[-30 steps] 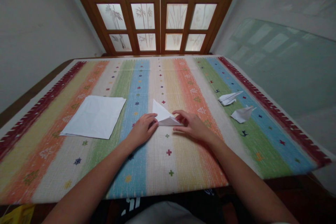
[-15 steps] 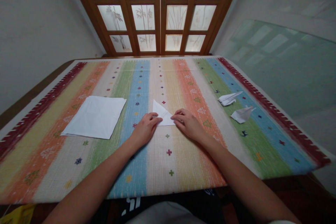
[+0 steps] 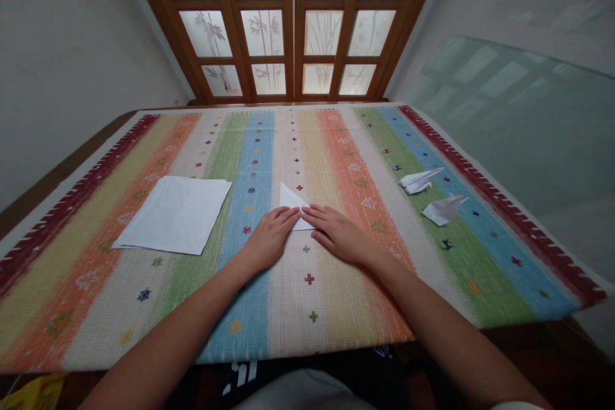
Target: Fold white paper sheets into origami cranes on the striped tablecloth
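A white sheet of paper folded into a triangle [image 3: 291, 197] lies flat on the striped tablecloth in front of me. Its peak points away from me, and its long slanted edge runs down to the right. My left hand [image 3: 271, 234] rests on the paper's left side, fingers stretched out flat. From the right, my right hand [image 3: 339, 230] lies over the slanted edge and right corner with its fingers extended. The fingertips of both hands meet near the middle of the paper and hide part of it.
To the left lies a stack of white paper sheets [image 3: 173, 214]. Two folded paper cranes sit at the right, a farther crane [image 3: 417, 180] and a nearer crane [image 3: 442, 210]. The striped tablecloth [image 3: 307, 295] covers the table; a paned wooden door [image 3: 294, 32] stands behind it.
My right hand has moved left from the paper's right corner, its fingers going from a pinch to flat. My left fingers have straightened, and both sets of fingertips now meet on the paper.
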{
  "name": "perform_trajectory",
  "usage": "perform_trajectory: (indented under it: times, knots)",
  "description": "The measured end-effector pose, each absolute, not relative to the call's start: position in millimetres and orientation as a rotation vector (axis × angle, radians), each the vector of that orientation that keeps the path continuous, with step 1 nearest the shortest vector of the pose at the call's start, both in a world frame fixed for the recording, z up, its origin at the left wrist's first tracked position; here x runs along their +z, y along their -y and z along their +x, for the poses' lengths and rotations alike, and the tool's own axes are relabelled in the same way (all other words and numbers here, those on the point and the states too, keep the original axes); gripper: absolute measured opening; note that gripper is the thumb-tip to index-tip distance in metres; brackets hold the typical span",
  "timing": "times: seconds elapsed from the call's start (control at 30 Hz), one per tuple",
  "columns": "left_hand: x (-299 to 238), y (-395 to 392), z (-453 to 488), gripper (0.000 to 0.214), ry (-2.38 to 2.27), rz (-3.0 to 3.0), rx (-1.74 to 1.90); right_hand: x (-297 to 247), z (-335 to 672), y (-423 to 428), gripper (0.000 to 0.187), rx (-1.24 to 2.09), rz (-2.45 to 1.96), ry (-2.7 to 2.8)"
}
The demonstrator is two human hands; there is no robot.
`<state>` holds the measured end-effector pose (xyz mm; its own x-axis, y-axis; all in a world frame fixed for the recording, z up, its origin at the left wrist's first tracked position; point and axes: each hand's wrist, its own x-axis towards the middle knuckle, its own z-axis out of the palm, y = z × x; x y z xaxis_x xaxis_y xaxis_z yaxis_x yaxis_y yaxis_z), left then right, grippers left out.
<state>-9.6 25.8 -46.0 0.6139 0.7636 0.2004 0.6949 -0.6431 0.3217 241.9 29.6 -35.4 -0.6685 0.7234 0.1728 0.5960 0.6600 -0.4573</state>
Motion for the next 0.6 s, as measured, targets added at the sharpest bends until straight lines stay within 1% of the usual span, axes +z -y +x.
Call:
perform_trajectory:
  times: [0.17, 0.27, 0.43, 0.6]
  knots:
    - [-47.4, -29.3, -10.0, 0.055, -1.159, 2.596, 0.555, -33.2, 244.4, -31.5, 0.040, 0.437, -1.121, 2.455]
    - [-45.6, -30.2, -10.4, 0.049, -1.131, 2.550, 0.635, -32.2, 244.6, -31.6, 0.037, 0.426, -1.169, 2.397]
    - [-44.3, -28.0, -12.4, 0.036, -1.189, 2.422, 0.770, -29.6, 243.0, -29.8, 0.035, 0.570, -1.116, 2.282]
    - [-42.1, -25.9, -11.7, 0.035, -1.357, 2.210, 0.866, -26.8, 243.2, -29.3, 0.038, 0.744, -1.056, 2.161]
